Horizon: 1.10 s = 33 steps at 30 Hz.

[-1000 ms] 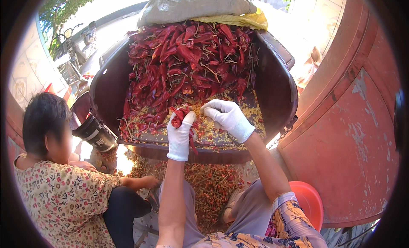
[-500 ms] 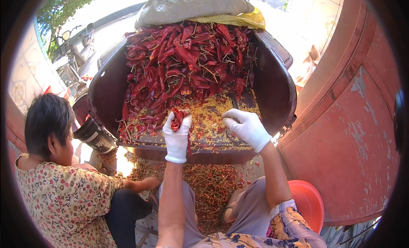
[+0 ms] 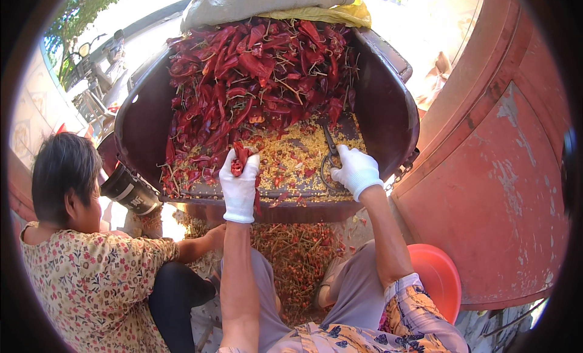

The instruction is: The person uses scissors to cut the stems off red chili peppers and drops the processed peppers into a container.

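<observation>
Scissors [image 3: 332,149], long axis fore-and-aft, tips away, slightly left

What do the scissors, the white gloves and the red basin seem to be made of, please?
The scissors: probably metal, dark and mostly dull, judging by the slim, looped handles. The white gloves: likely knitted fabric, matte, given the close fit and snug cuffs. The red basin: probably plastic, smooth, given its even bright colour and rounded rim.
</observation>
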Motion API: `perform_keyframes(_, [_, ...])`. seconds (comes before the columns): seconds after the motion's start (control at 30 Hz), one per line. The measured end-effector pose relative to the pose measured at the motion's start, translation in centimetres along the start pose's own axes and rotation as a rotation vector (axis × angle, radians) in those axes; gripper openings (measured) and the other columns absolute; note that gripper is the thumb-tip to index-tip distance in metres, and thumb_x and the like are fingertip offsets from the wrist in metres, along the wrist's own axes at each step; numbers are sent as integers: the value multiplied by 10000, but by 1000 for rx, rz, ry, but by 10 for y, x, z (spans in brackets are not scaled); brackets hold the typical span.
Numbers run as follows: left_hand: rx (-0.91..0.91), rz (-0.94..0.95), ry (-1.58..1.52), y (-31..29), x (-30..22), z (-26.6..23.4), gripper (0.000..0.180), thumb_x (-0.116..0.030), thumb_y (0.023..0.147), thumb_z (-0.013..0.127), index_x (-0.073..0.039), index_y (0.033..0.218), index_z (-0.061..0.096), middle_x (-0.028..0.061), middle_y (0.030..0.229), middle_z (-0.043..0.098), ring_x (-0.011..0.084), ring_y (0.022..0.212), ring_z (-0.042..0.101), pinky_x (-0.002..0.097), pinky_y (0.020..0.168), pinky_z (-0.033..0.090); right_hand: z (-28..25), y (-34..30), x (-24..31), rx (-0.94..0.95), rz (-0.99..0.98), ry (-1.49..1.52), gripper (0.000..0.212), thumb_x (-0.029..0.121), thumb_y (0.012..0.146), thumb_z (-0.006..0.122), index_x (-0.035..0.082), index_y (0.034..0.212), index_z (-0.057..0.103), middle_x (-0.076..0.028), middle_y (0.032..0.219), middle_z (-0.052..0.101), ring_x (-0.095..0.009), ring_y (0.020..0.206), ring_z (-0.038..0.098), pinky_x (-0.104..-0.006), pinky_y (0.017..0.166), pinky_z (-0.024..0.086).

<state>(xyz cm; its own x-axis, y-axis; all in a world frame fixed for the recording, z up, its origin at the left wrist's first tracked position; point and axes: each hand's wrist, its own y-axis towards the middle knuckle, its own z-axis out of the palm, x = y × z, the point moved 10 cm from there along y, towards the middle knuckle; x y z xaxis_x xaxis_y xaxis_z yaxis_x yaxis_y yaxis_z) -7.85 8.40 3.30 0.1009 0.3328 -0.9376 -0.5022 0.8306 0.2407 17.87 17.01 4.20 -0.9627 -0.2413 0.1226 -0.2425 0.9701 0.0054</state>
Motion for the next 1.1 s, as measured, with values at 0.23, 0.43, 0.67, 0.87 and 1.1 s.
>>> perform_keyframes(0.23, [5,-43,-44,5,11,3,206,-228,918,643,-88,1062,596,-37,702,540,46,499,440,212,419,339,-6,8,-23,-77,137,236,514,326,774,676,46,1186,552,-235,912,679,-369,887,670,-445,784,523])
perform_keyframes(0.43, [-5,-142,-126,-3,12,3,78,-91,881,677,-42,934,647,-45,750,581,42,653,499,214,596,399,-20,-1,-8,-119,-48,1026,538,109,829,596,39,1346,467,-117,750,626,-207,644,611,-316,606,487])
perform_keyframes(0.67, [21,-224,-182,-6,6,6,165,-59,841,694,-22,992,641,-12,749,602,66,640,530,234,576,428,-15,-31,78,66,-456,1204,471,69,841,583,57,1299,469,-67,932,582,-125,795,597,-288,723,502])
perform_keyframes(0.87, [75,-258,-206,-7,13,3,128,-51,827,693,-37,940,634,-8,744,607,65,613,523,227,561,437,-35,-50,99,-210,-616,641,456,212,813,699,103,1223,531,-143,1009,597,-328,887,622,-416,751,506])
perform_keyframes(1.1, [238,-349,-139,-17,10,15,121,-64,810,696,-47,918,645,-20,722,604,44,580,516,204,512,408,-34,-53,103,-176,-641,465,483,268,829,676,116,1262,523,-149,968,566,-347,907,585,-435,769,482])
